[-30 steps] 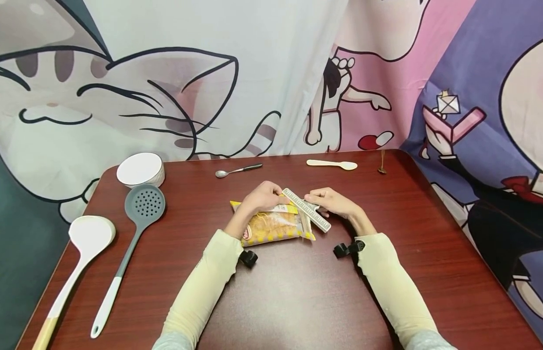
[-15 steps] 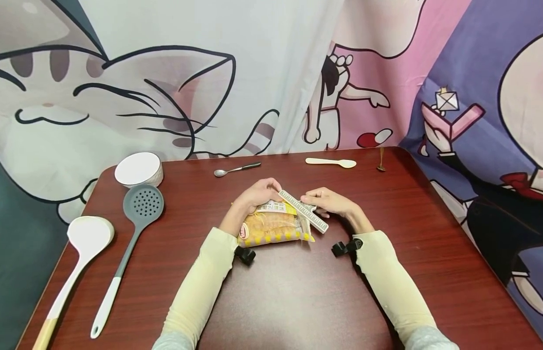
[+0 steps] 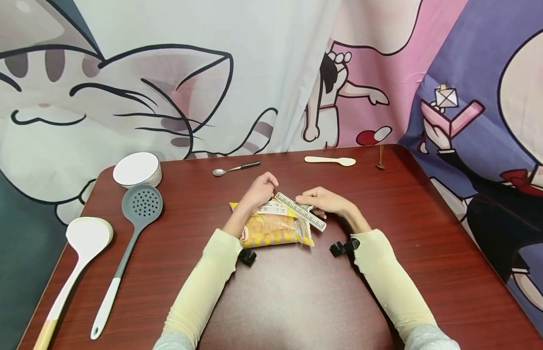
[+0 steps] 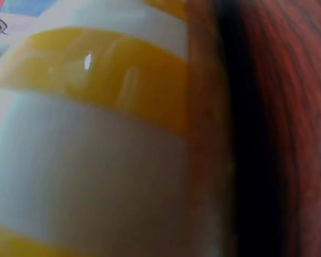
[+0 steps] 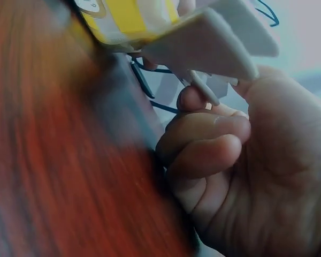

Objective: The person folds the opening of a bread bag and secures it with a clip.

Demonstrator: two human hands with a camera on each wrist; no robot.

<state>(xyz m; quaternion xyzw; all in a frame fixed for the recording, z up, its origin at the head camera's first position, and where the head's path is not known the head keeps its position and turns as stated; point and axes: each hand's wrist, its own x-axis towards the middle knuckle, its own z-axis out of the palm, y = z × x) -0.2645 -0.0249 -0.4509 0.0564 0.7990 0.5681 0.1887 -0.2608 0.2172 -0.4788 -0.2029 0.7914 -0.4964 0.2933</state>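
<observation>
A yellow-and-clear packet of bread lies mid-table; its striped wrapping fills much of the left wrist view. Across its right end slants a long pale bag clip, ridged along its bar. My right hand pinches the clip's handle between thumb and fingers. In the right wrist view, the clip's two plates stand apart in a V beside the packet. My left hand is over the packet's upper left part, its fingers loosely bent and raised, close to the clip's upper end. Its palm side is hidden.
A white bowl, grey slotted skimmer and white ladle lie on the left. Along the back edge are a small metal spoon, a cream spoon and a small brown-gold item. Patterned curtains hang behind the table.
My left hand has come away from the clip's upper end, moving up and left with its fingers lifting. My right hand keeps its grip on the clip, which stays across the packet.
</observation>
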